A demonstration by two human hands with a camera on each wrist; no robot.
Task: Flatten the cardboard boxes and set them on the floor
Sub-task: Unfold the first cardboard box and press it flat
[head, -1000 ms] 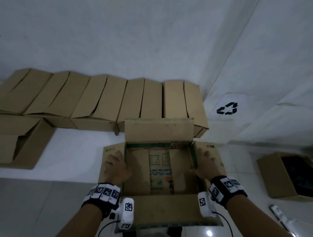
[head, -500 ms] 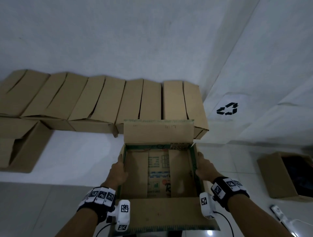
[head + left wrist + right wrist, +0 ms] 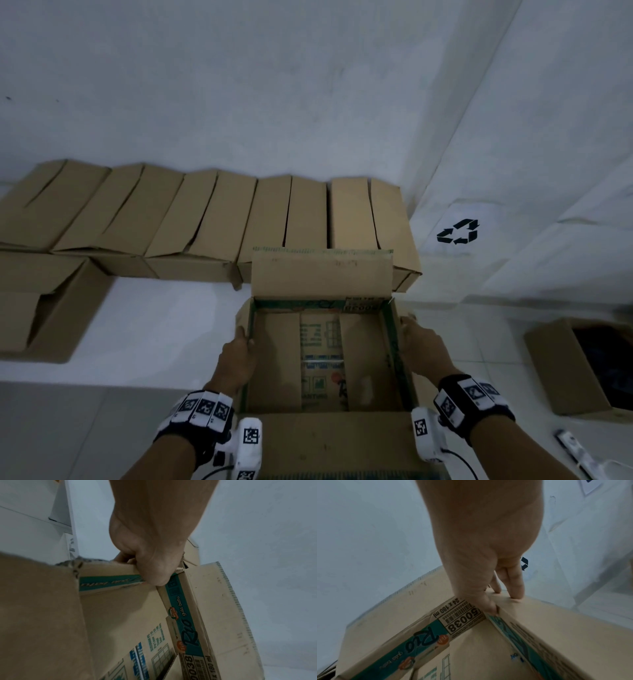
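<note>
An open printed cardboard box (image 3: 322,359) sits in front of me in the head view, its far flap upright and its near flap lying out towards me. Both side flaps are folded down outside the walls. My left hand (image 3: 236,356) grips the left wall near the far corner. In the left wrist view the left hand (image 3: 150,555) has its thumb hooked inside the box (image 3: 120,615) and its fingers outside. My right hand (image 3: 423,346) holds the right wall. The right wrist view shows the right hand (image 3: 484,561) with its thumb at the inner corner of the box (image 3: 556,628) and its fingers on the outer flap.
A row of closed cardboard boxes (image 3: 205,219) lines the wall behind. An open box (image 3: 41,308) lies on its side at the left. Another box (image 3: 575,366) with a dark inside stands at the right. A recycling sign (image 3: 459,232) is on the right wall.
The side flaps, spread flat under my palms a second ago, are now folded down. Both hands have shifted onto the box's side walls and taken hold.
</note>
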